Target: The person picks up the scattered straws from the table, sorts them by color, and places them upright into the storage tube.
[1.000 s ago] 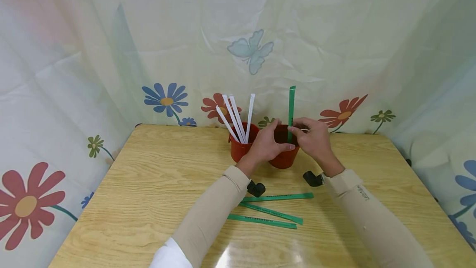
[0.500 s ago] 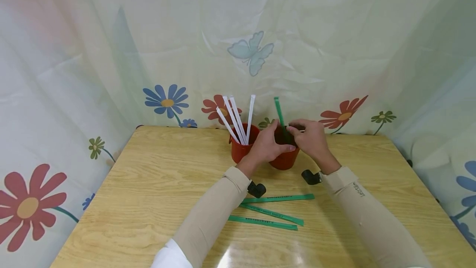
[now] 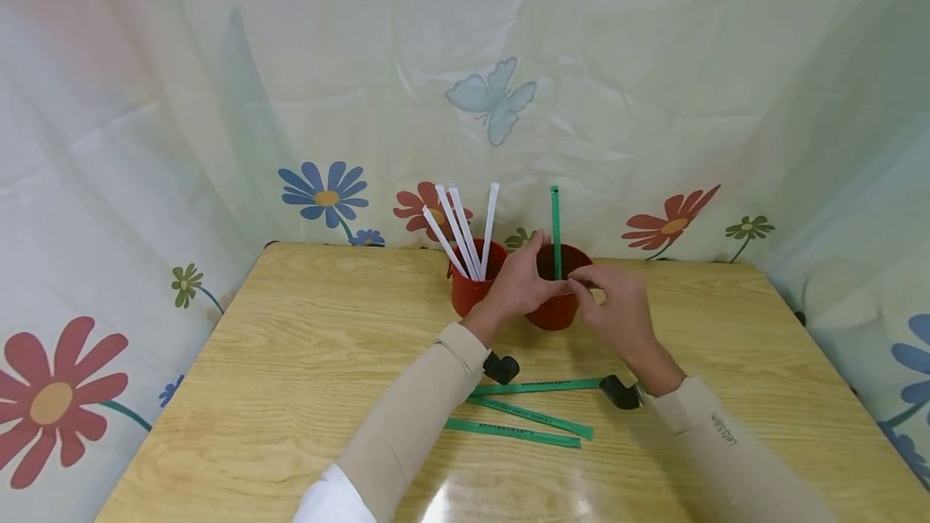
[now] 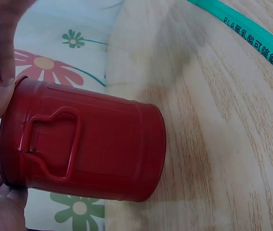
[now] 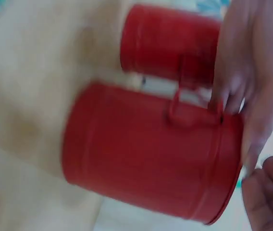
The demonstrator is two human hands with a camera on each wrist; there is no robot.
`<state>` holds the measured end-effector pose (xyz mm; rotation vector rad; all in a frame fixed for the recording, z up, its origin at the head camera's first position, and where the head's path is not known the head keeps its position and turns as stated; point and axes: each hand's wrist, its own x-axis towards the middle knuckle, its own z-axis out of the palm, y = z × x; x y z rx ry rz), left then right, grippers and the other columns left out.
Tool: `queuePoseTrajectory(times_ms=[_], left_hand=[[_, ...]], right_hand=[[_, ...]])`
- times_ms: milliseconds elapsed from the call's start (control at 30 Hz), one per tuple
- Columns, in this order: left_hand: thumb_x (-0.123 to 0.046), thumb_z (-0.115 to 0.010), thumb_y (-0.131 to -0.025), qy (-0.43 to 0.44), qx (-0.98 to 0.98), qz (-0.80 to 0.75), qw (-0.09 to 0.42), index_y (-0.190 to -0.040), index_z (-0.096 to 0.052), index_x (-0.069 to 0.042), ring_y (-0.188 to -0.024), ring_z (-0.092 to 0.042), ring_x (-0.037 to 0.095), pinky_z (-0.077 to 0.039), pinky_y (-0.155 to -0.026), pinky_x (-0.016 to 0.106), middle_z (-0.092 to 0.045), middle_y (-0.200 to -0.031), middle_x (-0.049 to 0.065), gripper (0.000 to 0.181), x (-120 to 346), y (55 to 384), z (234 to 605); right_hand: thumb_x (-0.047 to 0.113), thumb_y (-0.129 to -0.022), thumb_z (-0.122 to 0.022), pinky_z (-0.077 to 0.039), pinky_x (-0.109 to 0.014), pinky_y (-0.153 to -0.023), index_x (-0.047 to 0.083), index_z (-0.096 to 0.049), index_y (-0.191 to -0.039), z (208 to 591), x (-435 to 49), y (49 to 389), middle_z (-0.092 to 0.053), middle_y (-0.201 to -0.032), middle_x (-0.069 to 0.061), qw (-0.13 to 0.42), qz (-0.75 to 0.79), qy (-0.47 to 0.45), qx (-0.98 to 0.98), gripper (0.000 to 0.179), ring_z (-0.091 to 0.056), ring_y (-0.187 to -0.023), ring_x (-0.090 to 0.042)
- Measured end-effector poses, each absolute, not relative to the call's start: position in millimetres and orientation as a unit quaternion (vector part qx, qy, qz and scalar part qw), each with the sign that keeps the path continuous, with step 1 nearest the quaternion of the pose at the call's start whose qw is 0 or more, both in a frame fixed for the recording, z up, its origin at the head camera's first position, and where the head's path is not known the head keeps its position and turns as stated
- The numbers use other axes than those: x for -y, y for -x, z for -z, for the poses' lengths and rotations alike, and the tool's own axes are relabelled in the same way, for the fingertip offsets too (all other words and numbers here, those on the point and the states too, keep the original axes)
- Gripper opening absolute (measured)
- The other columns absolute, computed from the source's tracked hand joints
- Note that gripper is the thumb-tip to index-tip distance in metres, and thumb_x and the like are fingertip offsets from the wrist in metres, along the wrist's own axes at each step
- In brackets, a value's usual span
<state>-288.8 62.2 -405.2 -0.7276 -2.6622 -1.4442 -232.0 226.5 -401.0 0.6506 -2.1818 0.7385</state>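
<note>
My left hand (image 3: 517,281) grips the rim of the right-hand red bucket (image 3: 554,315), its thumb along the near edge. A green paper-wrapped straw (image 3: 555,224) stands nearly upright in that bucket, its lower end hidden inside. Close by the near right rim is my right hand (image 3: 617,309), fingers loosely bent and apart from the straw. In the right wrist view the right-hand fingers (image 5: 266,192) hold nothing visible. The left wrist view has the bucket (image 4: 103,139) from the side, with its wire handle.
Left of it stands a second red bucket (image 3: 468,297) holding several white paper-wrapped straws (image 3: 465,236). Three green wrapped straws (image 3: 541,386) lie on the wooden table (image 3: 305,345) nearer me, partly behind the left forearm. A flowered curtain (image 3: 617,103) hangs behind the table.
The right hand has let go of the green straw and drawn back toward the near right rim. The straw tipped left, then came nearly upright. The left hand has stayed in place.
</note>
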Motion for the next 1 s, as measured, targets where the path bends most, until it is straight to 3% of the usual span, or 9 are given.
queuePoseTrajectory(times_ms=[100,200,400,500,700,867,1000], left_hand=[[-0.037,-0.08,-0.081,0.229,0.857,0.462,0.012,-0.135,-0.045,-0.013,-0.118,-0.059,0.026,-0.054,-0.098,0.034,-0.06,-0.131,0.007,0.069,-62.6,288.9,403.8],[-0.037,-0.081,-0.08,0.222,0.857,0.465,0.008,-0.134,-0.045,-0.014,-0.117,-0.059,0.025,-0.054,-0.098,0.036,-0.06,-0.131,0.006,0.069,-62.5,288.8,401.6],[-0.037,-0.081,-0.08,0.217,0.86,0.462,0.004,-0.137,-0.043,-0.014,-0.116,-0.059,0.022,-0.054,-0.097,0.036,-0.06,-0.133,0.007,0.072,-62.4,289.0,400.1],[-0.038,-0.081,-0.08,0.217,0.863,0.456,0.0,-0.14,-0.042,-0.013,-0.118,-0.058,0.023,-0.054,-0.098,0.036,-0.059,-0.135,0.008,0.075,-62.0,288.3,400.7],[-0.038,-0.08,-0.082,0.211,0.862,0.462,-0.007,-0.144,-0.039,-0.014,-0.123,-0.056,0.024,-0.053,-0.099,0.038,-0.055,-0.14,0.006,0.079,-59.5,286.9,401.0],[-0.037,-0.08,-0.082,0.214,0.859,0.466,-0.012,-0.14,-0.041,-0.014,-0.12,-0.057,0.025,-0.054,-0.096,0.036,-0.057,-0.134,0.007,0.074,-57.4,285.4,401.9],[-0.037,-0.079,-0.082,0.218,0.858,0.464,-0.015,-0.141,-0.041,-0.013,-0.119,-0.057,0.024,-0.054,-0.096,0.035,-0.057,-0.134,0.006,0.074,-59.1,285.8,400.0]], right_hand=[[-0.008,-0.074,-0.078,-0.054,-0.031,-0.073,0.001,-0.075,-0.089,404.6,-227.6,215.8,-0.074,-0.083,-0.01,0.391,-0.256,-0.285,0.837,0.018,-0.068,-0.078,-0.024],[-0.008,-0.071,-0.079,-0.055,-0.034,-0.071,0.004,-0.074,-0.086,410.1,-227.9,203.9,-0.073,-0.082,-0.006,0.353,-0.231,-0.31,0.852,0.02,-0.066,-0.078,-0.02],[0.004,-0.079,-0.078,-0.059,-0.031,-0.074,0.011,-0.074,-0.092,433.5,-223.9,189.1,-0.071,-0.09,0.002,0.109,-0.161,-0.403,0.894,0.015,-0.066,-0.082,-0.01],[0.004,-0.081,-0.077,-0.058,-0.032,-0.079,0.013,-0.075,-0.098,443.2,-221.3,184.1,-0.07,-0.095,0.005,0.028,-0.143,-0.408,0.901,0.02,-0.065,-0.087,-0.008],[-0.005,-0.078,-0.074,-0.056,-0.03,-0.074,0.013,-0.072,-0.099,445.9,-215.6,179.3,-0.066,-0.09,0.003,-0.028,-0.075,-0.399,0.914,0.028,-0.058,-0.081,-0.007],[-0.002,-0.077,-0.077,-0.056,-0.031,-0.073,0.011,-0.069,-0.101,446.3,-212.8,174.2,-0.064,-0.089,0.002,-0.073,-0.026,-0.376,0.923,0.029,-0.057,-0.078,-0.009],[-0.002,-0.077,-0.077,-0.052,-0.027,-0.069,0.011,-0.067,-0.095,445.9,-218.5,172.0,-0.058,-0.082,0.006,-0.075,-0.023,-0.373,0.924,0.025,-0.051,-0.074,-0.007]])
